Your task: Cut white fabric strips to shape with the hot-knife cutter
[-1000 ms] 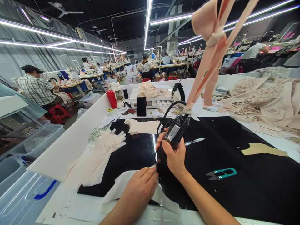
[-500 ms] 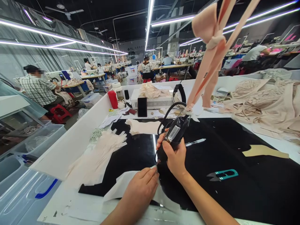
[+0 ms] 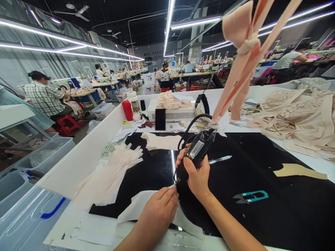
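Note:
My right hand (image 3: 197,177) is wrapped around a black corded hand tool (image 3: 198,148), tilted with its narrow tip pointing down toward me. The tool hangs from knotted peach fabric strips (image 3: 235,76). My left hand (image 3: 159,211) pinches the edge of a curved white fabric piece (image 3: 187,219) right at the tool's tip. Part of that piece lies hidden under my left hand. To the right, on the black work surface (image 3: 222,195), lie teal thread snips (image 3: 251,197), a pen (image 3: 220,159) and a yellowish pattern piece (image 3: 299,170).
At the left lies a stack of pale fabric pieces (image 3: 112,177), with another pale stack (image 3: 164,142) farther back. A phone (image 3: 160,119) leans against a white vented box (image 3: 175,113). Beige fabric heaps (image 3: 290,115) lie at right. White side walls (image 3: 86,150) edge the table.
The whole view has shifted slightly, so things appear a little farther right. Both hands keep the same hold, with the tool's tip still at the fabric edge.

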A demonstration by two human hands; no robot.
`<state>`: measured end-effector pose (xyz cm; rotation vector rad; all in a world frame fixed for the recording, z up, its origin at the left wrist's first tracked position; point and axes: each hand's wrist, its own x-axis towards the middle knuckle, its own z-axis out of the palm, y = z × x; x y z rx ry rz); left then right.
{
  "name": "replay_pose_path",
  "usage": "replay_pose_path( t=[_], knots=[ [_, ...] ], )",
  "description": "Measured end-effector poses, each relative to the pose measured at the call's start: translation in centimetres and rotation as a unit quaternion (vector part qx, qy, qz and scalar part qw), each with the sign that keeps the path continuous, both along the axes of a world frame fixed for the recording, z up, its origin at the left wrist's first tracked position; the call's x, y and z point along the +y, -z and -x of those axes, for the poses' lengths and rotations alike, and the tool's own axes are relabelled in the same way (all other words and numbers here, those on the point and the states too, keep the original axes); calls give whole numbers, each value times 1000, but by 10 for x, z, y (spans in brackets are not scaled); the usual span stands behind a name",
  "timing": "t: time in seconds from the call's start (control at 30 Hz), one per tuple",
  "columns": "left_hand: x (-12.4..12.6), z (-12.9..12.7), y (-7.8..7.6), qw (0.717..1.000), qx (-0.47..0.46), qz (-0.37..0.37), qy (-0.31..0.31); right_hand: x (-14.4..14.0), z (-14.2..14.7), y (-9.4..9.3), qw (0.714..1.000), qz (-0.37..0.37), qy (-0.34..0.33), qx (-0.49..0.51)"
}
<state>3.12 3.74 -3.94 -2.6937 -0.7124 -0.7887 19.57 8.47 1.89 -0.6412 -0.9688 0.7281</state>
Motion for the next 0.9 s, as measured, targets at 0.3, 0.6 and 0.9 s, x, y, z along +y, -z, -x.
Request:
replay_pose_path(
  t=[0.3, 0.6, 0.9],
  knots=[
    [1, 0, -1, 1000, 1, 1, 5, 0, 1, -2, 1000, 2, 8, -2],
    [-1, -1, -8, 1000, -18, 14, 6, -1, 4, 1, 1000, 7, 6, 2],
    [-2, -1, -6, 1000, -6, 30, -5, -4, 11, -3, 1000, 9, -4, 6]
  ],
)
